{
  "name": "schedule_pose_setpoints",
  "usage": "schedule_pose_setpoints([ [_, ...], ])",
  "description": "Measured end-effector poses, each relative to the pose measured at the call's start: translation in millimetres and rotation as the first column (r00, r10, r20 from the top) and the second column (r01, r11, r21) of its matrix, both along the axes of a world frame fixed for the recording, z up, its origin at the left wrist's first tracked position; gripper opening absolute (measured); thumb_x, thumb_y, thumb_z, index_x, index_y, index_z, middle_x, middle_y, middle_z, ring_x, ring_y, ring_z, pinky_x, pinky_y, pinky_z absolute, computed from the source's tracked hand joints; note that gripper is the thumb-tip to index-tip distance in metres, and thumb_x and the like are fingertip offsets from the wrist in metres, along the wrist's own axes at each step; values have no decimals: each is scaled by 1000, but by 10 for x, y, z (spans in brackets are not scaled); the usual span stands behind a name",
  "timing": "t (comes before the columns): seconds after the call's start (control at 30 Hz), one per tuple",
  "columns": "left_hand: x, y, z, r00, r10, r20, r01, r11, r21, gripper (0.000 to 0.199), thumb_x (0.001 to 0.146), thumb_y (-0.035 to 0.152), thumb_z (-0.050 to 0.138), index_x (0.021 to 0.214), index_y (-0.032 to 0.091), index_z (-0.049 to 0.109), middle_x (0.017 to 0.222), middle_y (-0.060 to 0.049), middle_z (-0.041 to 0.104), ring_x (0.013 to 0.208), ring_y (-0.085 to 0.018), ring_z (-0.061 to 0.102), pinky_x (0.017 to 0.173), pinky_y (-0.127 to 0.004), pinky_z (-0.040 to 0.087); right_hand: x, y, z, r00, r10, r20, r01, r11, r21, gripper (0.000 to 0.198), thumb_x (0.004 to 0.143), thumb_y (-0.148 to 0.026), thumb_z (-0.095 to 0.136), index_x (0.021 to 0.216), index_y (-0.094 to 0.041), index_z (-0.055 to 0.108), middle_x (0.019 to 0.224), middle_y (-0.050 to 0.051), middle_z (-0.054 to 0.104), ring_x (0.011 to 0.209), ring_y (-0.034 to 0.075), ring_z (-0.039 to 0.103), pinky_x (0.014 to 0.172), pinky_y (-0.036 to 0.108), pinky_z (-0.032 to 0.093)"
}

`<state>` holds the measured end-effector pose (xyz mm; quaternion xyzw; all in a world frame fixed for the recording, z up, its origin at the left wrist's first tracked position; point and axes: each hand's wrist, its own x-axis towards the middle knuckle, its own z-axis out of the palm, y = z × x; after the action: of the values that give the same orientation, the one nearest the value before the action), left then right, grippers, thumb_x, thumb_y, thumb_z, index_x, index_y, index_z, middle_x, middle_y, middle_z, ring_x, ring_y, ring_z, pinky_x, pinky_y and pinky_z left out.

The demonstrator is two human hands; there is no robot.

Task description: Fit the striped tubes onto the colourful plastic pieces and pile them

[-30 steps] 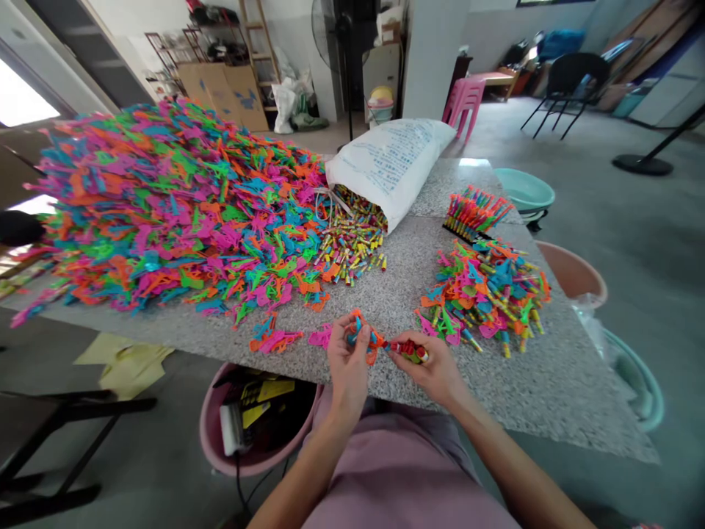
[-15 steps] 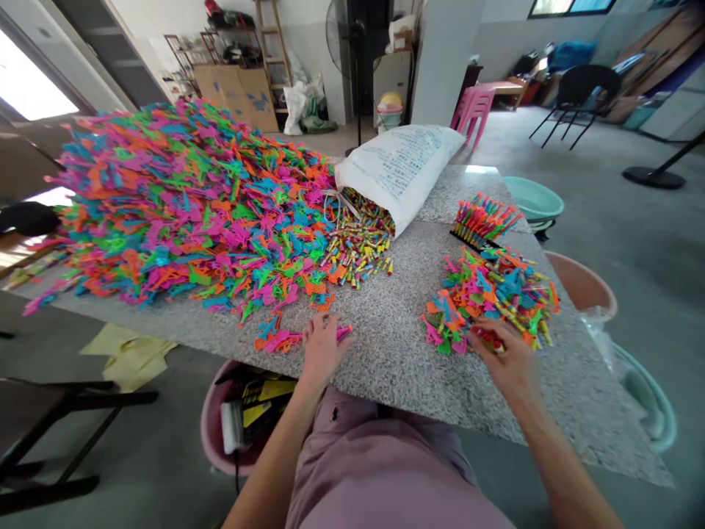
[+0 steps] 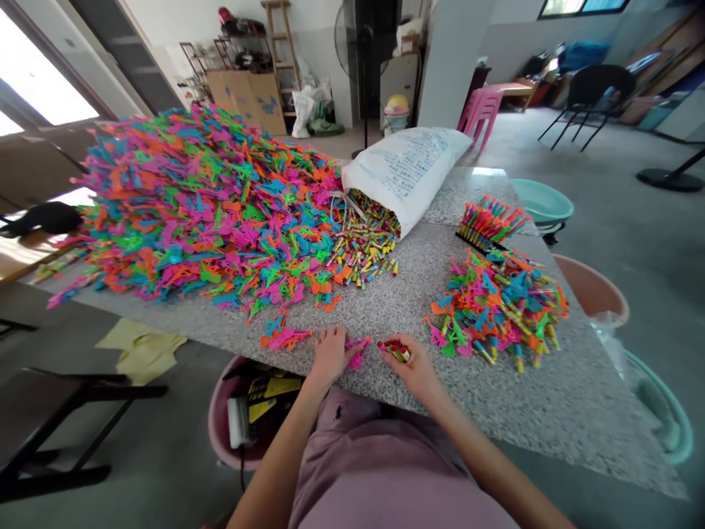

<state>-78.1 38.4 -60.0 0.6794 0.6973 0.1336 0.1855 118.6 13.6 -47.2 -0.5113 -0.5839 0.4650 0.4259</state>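
Observation:
Near the table's front edge, my left hand (image 3: 329, 355) is closed on a pink plastic piece (image 3: 359, 354), which sticks out toward the right. My right hand (image 3: 414, 367) faces it a short way off, its fingers wrapped round several small printed tubes (image 3: 397, 351) in red and yellow. Left of my left hand lies a small cluster of pink, orange and blue plastic pieces (image 3: 285, 336). To the right of my right hand is a mixed heap (image 3: 496, 305) of coloured pieces with tubes on them. Behind it, a black holder (image 3: 474, 242) carries a row of upright, orange-tipped pieces.
A large pile of coloured plastic pieces (image 3: 209, 213) covers the left of the granite table (image 3: 380, 301). Loose tubes spill from a white sack (image 3: 413, 169). Basins (image 3: 537, 200) stand beyond the right edge; a pink tub (image 3: 220, 433) sits below the front edge.
My right hand has moved left from the mixed heap to near my left hand, carrying tubes. My left hand still holds the pink piece, which has shifted slightly right. The view has turned a little.

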Motion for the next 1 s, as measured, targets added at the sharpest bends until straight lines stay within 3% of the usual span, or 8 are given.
schedule_pose_setpoints([
  [0.07,34,-3,2,971,41,236,-53,998,45,25,83,42,55,75,19,50,72,-1,54,71,-18,52,68,-30,37,17,12,-18,1000,-4,-6,4,1000,0,22,76,-37,66,87,-17,66,78,3,67,71,17,60,65,28,47],
  [0.13,126,0,9,866,89,492,-150,985,85,25,83,41,56,73,20,46,62,4,46,58,-13,45,60,-26,34,31,4,-25,999,4,-33,-5,1000,-23,23,77,-38,66,86,-17,66,76,3,67,69,17,60,65,28,47],
  [0.2,273,-6,23,696,148,703,-289,954,86,29,81,43,58,71,19,45,59,6,42,54,-10,41,56,-24,33,32,-14,-23,998,4,-68,-8,999,-54,24,76,-38,67,87,-17,65,75,2,67,67,16,59,63,27,47],
  [0.3,510,-57,87,344,208,916,-399,915,-58,32,77,45,65,75,18,46,61,7,45,54,-8,43,54,-21,35,28,-33,5,995,-20,-97,14,998,-65,24,76,-37,67,88,-17,65,73,2,66,64,16,58,60,27,47],
  [0.37,613,-111,174,134,229,964,-330,928,-174,37,70,40,74,88,18,50,67,6,54,57,-8,50,57,-21,40,43,-33,51,994,-55,-99,52,998,-39,23,77,-37,66,88,-17,65,74,2,67,66,16,59,62,28,48],
  [0.43,650,-159,291,10,247,969,-219,946,-239,47,64,34,80,99,18,54,73,4,60,62,-9,55,60,-22,44,79,-28,122,994,-74,-86,75,997,7,21,77,-37,66,88,-18,65,78,3,68,70,17,61,66,29,49],
  [0.63,614,-222,588,-62,208,976,-86,973,-212,22,69,29,78,80,15,65,72,1,62,63,-6,53,61,-17,45,234,-32,381,996,-81,26,77,990,117,18,81,-35,65,90,-20,67,84,4,68,78,19,62,71,31,49],
  [1.0,703,-268,661,28,176,984,-79,982,-173,23,70,31,77,81,15,65,71,2,62,60,-6,53,59,-18,44,302,-100,518,980,-163,117,130,960,249,11,81,-32,67,85,-22,66,81,3,65,75,18,60,68,30,47],
])
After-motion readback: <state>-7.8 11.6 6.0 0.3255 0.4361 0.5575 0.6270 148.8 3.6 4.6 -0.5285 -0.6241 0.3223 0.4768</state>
